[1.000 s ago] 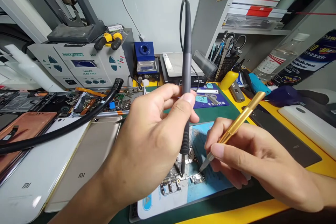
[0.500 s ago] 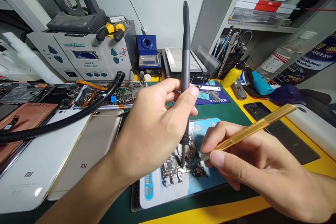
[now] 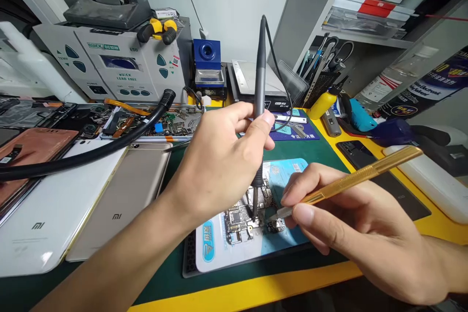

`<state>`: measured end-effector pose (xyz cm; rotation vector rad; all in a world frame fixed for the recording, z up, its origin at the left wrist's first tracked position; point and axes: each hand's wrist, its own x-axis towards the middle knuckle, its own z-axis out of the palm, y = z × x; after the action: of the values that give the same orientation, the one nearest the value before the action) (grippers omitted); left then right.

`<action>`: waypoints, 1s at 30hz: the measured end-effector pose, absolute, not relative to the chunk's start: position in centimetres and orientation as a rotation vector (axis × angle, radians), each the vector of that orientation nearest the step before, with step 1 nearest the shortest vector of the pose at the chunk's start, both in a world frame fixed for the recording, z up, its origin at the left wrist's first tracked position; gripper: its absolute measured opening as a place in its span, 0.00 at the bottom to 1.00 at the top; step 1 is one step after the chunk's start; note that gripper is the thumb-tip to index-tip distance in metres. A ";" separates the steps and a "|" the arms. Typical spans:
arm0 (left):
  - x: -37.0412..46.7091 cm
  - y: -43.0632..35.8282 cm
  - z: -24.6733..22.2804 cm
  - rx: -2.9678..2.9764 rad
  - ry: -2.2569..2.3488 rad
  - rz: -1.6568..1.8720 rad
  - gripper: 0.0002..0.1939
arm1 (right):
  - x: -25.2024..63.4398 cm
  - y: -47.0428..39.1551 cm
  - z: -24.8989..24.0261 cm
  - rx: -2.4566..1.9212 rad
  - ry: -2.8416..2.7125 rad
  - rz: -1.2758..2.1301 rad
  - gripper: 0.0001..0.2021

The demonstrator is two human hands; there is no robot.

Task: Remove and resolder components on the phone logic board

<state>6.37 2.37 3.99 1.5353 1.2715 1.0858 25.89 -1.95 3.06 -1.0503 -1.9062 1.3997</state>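
Observation:
A grey soldering iron (image 3: 260,83) stands nearly upright in my left hand (image 3: 226,156), its fingers closed round the handle. The iron's tip points down onto a phone circuit board (image 3: 237,219), and it looks to touch the board near its middle. Between thumb and fingers, my right hand (image 3: 358,219) pinches a gold-handled craft knife (image 3: 351,180). Its pale blade end reaches in at the board's right side, close to the iron's tip; whether it touches I cannot tell. Under the board lies a blue and white mat (image 3: 226,258). My left hand hides part of the board.
Several phones, including a white phone back (image 3: 54,214), lie at the left beneath a black hose (image 3: 91,161). Behind is a hot-air station (image 3: 120,66). A yellow bottle (image 3: 324,102) and a dark phone (image 3: 383,175) lie to the right. The iron's cord loops behind it.
The camera view has shifted slightly. My right hand has brought the knife's blade farther left over the board. The iron stays upright at about the same spot on the board.

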 end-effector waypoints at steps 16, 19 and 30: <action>6.8 2.3 3.4 1.494 1.229 1.192 0.16 | 25.7 -2.2 2.0 -0.923 -2.047 0.994 0.11; 6.8 2.2 3.4 1.509 1.233 1.209 0.15 | 25.8 -2.2 1.8 -0.934 -2.042 0.989 0.11; 7.0 2.4 3.3 1.505 1.198 1.267 0.12 | 25.6 -2.1 1.9 -0.927 -2.073 0.954 0.11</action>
<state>6.97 2.37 3.32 1.5050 1.1978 1.2675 25.65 -2.12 1.86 -0.9275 -2.0728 0.9540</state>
